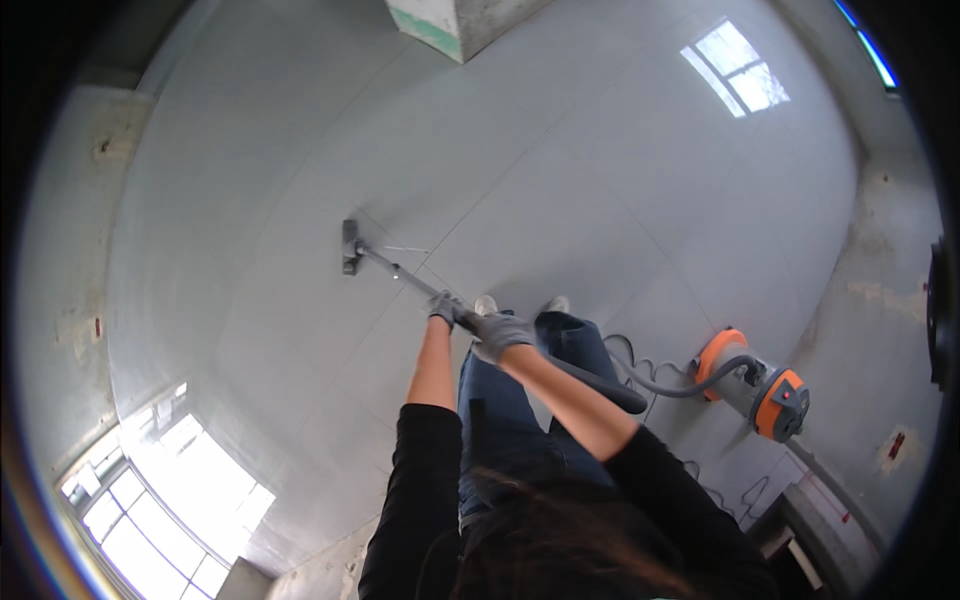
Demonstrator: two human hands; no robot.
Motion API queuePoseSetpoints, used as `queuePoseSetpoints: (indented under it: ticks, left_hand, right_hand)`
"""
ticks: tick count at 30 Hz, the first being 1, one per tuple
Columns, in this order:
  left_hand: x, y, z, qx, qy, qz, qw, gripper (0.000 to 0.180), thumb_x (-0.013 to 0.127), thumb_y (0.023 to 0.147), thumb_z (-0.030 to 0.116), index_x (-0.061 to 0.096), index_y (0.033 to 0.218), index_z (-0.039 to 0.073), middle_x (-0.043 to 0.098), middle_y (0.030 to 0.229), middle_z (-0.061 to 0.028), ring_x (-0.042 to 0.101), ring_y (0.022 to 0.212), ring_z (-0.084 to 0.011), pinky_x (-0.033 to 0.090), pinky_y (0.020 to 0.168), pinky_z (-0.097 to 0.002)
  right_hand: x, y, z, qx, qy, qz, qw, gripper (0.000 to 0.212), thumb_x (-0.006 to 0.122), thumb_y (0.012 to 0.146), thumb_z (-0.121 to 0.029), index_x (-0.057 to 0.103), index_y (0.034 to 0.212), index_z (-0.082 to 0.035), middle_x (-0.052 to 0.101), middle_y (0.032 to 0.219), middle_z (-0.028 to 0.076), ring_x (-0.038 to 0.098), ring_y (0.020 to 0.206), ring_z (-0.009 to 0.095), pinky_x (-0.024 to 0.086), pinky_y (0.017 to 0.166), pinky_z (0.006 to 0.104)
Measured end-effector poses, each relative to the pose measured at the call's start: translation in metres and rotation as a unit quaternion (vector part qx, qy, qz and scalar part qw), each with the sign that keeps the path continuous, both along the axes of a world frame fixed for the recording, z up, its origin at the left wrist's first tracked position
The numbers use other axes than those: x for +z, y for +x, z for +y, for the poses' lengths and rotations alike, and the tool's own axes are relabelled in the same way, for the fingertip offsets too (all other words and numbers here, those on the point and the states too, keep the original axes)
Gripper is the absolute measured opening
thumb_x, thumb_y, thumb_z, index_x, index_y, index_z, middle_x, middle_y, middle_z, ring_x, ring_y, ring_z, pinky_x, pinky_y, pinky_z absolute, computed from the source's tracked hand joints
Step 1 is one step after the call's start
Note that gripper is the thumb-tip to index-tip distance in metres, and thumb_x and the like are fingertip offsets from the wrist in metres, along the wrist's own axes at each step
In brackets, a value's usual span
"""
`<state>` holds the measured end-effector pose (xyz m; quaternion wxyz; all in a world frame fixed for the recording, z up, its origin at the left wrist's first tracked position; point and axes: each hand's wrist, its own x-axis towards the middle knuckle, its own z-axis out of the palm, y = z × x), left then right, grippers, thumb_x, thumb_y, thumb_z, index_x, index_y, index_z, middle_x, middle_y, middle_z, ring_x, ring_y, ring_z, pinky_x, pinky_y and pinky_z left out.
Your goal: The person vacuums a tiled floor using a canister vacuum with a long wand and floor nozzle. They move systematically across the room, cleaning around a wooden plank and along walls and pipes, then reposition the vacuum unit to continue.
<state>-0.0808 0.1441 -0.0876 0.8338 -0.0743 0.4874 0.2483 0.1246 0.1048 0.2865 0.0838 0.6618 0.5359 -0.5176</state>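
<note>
Both my hands wear grey gloves and grip the wand (415,283) of a vacuum cleaner. My left hand (445,306) is wrapped round the tube farther forward. Closer to my body, my right hand (501,335) closes round the handle end, where the dark hose (600,385) leads off behind it. A flat dark floor nozzle (350,247) sits at the far end of the wand, on the grey tiled floor, ahead and to the left of my feet. The hose runs on to an orange and grey vacuum body (750,384) at my right.
A concrete pillar (455,25) with a green band stands at the far side. Rough walls (70,270) border the floor left and right. A cable (745,495) lies coiled near the vacuum body. Glossy tiles (560,190) reflect the windows, with one window (150,530) at lower left.
</note>
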Motion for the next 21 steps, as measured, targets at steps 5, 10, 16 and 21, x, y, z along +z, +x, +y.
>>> queuePoseSetpoints:
  ticks: [5, 10, 16, 21]
  left_hand:
    - [0.017, 0.046, -0.007, -0.440, 0.307, 0.322, 0.780, 0.020, 0.054, 0.088, 0.027, 0.061, 0.095, 0.010, 0.065, 0.088, -0.0128, 0.063, 0.074, -0.0242, 0.052, 0.065, -0.0396]
    - [0.047, 0.192, -0.074, -0.317, 0.119, 0.353, 0.872, 0.020, 0.055, 0.088, 0.027, 0.062, 0.086, 0.009, 0.058, 0.075, -0.0072, 0.059, 0.066, -0.0206, 0.050, 0.059, -0.0364]
    - [0.077, 0.445, -0.179, -0.122, -0.017, 0.137, 0.983, 0.012, 0.060, 0.085, 0.020, 0.056, 0.089, 0.009, 0.059, 0.077, -0.0068, 0.059, 0.061, -0.0200, 0.049, 0.056, -0.0359]
    - [0.084, 0.656, -0.301, -0.067, 0.027, 0.136, 0.988, 0.011, 0.070, 0.075, 0.015, 0.060, 0.071, 0.012, 0.060, 0.065, -0.0067, 0.057, 0.057, -0.0182, 0.047, 0.052, -0.0336]
  right_hand:
    - [-0.026, 0.039, 0.006, 0.003, 0.038, -0.029, 0.999, 0.050, 0.057, 0.082, -0.016, 0.048, 0.129, -0.031, 0.064, 0.110, 0.016, 0.064, 0.095, 0.035, 0.050, 0.078, 0.0462]
    - [-0.033, 0.174, -0.055, 0.025, 0.050, 0.020, 0.998, 0.057, 0.060, 0.083, -0.022, 0.043, 0.135, -0.037, 0.068, 0.094, 0.014, 0.067, 0.086, 0.033, 0.051, 0.071, 0.0455]
    - [0.048, 0.399, -0.114, 0.042, -0.102, -0.126, 0.986, 0.066, 0.065, 0.079, -0.031, 0.040, 0.139, -0.035, 0.067, 0.094, 0.014, 0.066, 0.086, 0.033, 0.051, 0.076, 0.0436]
    - [0.113, 0.545, -0.184, -0.028, -0.085, -0.167, 0.982, 0.065, 0.069, 0.076, -0.033, 0.045, 0.137, -0.027, 0.066, 0.098, 0.017, 0.065, 0.088, 0.035, 0.051, 0.079, 0.0440]
